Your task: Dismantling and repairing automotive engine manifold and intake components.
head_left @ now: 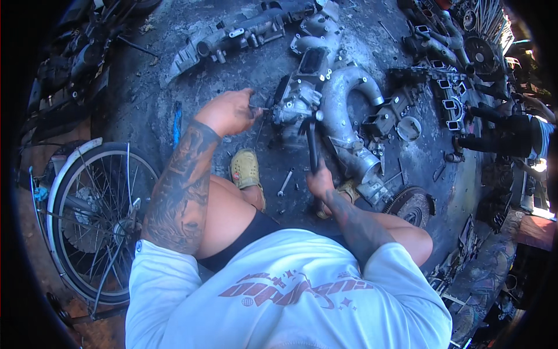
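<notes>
While both hands clamp tools, engine parts litter oily concrete floor.

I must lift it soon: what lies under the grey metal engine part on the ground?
The engine part rests on dark, stained ground. Whatever lies directly beneath it is covered.

Bluish daylight, right-edge glare, fisheye vignette.

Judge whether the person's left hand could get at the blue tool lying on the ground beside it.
Probably yes: the blue tool lies on open ground just left of the left hand, nothing between them, though that hand now grips a thin tool.
</notes>
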Demonstrator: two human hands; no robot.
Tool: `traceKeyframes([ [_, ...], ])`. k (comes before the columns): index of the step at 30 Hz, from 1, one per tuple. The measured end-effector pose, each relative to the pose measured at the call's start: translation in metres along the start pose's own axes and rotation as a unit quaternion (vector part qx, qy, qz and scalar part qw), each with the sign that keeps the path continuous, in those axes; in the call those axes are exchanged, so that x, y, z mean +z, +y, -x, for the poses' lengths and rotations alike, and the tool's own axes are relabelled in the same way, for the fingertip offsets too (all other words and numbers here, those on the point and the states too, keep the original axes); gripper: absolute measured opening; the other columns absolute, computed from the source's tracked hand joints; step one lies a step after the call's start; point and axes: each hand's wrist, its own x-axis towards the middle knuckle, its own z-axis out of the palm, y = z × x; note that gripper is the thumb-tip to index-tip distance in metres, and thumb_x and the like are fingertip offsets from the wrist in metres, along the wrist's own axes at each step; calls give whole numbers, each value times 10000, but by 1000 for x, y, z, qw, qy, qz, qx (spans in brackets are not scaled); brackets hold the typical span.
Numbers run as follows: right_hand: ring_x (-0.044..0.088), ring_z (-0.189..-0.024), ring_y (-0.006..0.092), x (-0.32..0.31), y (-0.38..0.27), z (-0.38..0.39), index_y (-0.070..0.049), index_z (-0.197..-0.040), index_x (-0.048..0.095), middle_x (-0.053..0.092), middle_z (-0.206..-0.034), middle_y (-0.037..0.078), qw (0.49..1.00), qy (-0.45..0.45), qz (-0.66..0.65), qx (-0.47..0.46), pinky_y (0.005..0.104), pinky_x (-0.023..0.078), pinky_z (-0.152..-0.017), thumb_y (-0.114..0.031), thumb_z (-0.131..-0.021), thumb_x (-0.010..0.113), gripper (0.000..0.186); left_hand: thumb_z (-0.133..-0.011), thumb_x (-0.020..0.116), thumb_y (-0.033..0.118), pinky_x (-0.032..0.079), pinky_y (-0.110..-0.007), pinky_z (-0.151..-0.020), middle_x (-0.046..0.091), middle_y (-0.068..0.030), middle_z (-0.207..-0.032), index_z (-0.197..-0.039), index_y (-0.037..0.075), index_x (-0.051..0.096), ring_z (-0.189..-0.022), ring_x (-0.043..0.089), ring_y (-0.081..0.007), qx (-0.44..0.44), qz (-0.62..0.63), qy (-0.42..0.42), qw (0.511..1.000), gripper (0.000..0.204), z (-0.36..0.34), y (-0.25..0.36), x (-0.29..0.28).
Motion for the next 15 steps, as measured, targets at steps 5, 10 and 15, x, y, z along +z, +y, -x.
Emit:
traceKeyframes([
  [5,620,-795,395,-34,-22,-1,21,-1107,446,597,-874,253,990,73,-59,-108,418,476,-686,-69,-802,553,335,-852,557,333,418,-411,-917,567,-226,-1126,-1238,1,464,-1100,510,-352,8,13,-6,1000,517,-3,-4,8],
  [10,632,-744,288,-23,-45,-37,10,-1124,428,594,-818,211,958,96,-248,-104,377,477,-641,-54,-828,544,325,-852,600,273,468,-374,-821,607,-226,-1044,-1227,-24,458,-967,592,-334,37,-8,28,999,499,0,-7,9],
  [15,587,-935,419,10,7,3,17,-1130,445,592,-913,286,999,35,-6,3,431,472,-771,-115,-778,551,391,-851,558,324,424,-411,-900,577,-234,-1098,-1236,-11,461,-1073,525,-359,6,-11,11,1000,520,1,-1,0],
])
